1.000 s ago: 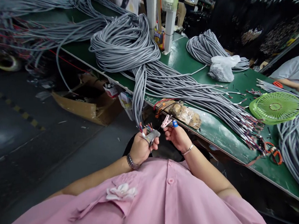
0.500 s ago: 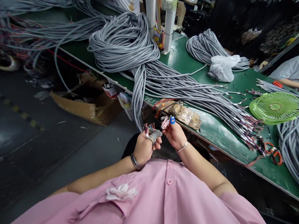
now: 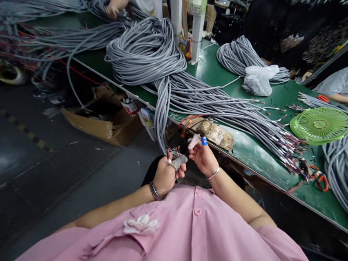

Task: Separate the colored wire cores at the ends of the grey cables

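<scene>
My left hand [image 3: 165, 174], with a watch at the wrist, is closed around a stubby grey piece, apparently a cable end [image 3: 178, 161]. Thin coloured wires [image 3: 174, 151] fan up from beside it. To its right, my right hand [image 3: 204, 158] pinches a small pale pink piece [image 3: 194, 141] whose kind I cannot make out. A blue band [image 3: 204, 140] covers the tip of that hand's thumb. The hands are a short gap apart, above my lap and in front of the table edge. Grey cables [image 3: 163, 111] hang over the edge just behind my left hand.
The green table [image 3: 207, 67] carries a big coil of grey cable [image 3: 144, 51], a green fan grille [image 3: 319, 124] and orange-handled scissors [image 3: 318, 178]. A taped brown block [image 3: 214, 132] sits at its edge. A cardboard box [image 3: 96, 125] stands on the floor. Co-workers sit across the table.
My right hand has moved slightly right, away from the left, and the pink piece has turned. My left hand has shifted a little left. A co-worker's arm now shows at the top.
</scene>
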A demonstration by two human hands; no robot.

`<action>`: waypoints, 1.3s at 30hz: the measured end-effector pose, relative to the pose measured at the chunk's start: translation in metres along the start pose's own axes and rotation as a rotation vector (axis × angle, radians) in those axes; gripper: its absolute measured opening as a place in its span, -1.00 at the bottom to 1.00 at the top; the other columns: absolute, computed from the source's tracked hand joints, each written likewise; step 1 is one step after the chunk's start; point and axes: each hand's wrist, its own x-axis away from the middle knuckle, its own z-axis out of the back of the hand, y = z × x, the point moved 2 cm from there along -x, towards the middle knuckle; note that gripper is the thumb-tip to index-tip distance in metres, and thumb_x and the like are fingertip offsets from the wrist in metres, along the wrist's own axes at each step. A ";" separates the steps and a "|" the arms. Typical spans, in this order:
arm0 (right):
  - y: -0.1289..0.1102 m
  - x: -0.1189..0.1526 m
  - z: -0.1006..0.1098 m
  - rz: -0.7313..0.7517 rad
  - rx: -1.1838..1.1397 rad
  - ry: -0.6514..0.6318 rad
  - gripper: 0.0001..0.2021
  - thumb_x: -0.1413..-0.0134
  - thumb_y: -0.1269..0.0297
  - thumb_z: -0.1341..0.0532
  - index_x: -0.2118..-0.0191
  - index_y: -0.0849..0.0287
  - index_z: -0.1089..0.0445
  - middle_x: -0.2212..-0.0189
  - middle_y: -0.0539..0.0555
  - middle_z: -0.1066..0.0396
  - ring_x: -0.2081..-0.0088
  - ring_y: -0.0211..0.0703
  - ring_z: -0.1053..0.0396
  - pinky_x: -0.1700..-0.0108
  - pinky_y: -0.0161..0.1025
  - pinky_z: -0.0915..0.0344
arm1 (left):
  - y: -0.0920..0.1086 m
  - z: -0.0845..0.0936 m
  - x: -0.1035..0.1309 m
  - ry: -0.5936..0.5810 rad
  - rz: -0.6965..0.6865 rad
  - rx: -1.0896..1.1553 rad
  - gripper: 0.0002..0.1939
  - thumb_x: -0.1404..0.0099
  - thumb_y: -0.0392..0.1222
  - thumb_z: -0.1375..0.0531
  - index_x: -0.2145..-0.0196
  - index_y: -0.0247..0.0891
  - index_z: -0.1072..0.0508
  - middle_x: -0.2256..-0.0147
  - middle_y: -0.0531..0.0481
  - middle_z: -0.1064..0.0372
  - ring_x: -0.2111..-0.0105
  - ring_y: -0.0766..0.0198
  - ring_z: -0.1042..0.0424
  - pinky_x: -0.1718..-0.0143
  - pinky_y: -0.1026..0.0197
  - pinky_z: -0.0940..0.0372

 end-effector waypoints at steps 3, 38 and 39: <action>-0.003 0.001 -0.001 0.001 0.022 -0.027 -0.52 -0.01 -0.22 -0.16 0.28 0.17 -0.40 0.43 0.02 -0.37 0.47 -0.30 -0.27 0.46 -0.37 -0.27 | 0.003 0.000 0.003 -0.009 0.000 0.034 -0.78 -0.11 -0.09 -0.27 0.42 -0.29 -0.37 0.63 0.09 -0.36 0.75 0.43 -0.26 0.77 0.39 -0.01; 0.002 -0.003 0.001 -0.004 -0.023 -0.121 -0.51 0.05 -0.22 -0.21 0.28 0.16 -0.43 0.35 0.03 -0.42 0.44 -0.31 -0.29 0.42 -0.36 -0.27 | -0.002 0.001 -0.004 -0.051 0.020 0.015 -0.78 -0.16 -0.07 -0.23 0.41 -0.30 -0.36 0.63 0.09 -0.35 0.75 0.43 -0.25 0.77 0.38 0.01; 0.003 0.001 0.002 -0.018 0.005 -0.148 -0.52 0.07 -0.20 -0.24 0.28 0.17 -0.44 0.34 0.04 -0.42 0.43 -0.31 -0.29 0.40 -0.36 -0.28 | -0.004 0.004 -0.003 -0.060 0.020 -0.007 -0.78 -0.16 -0.07 -0.23 0.42 -0.30 -0.37 0.63 0.08 -0.36 0.75 0.43 -0.25 0.76 0.38 0.01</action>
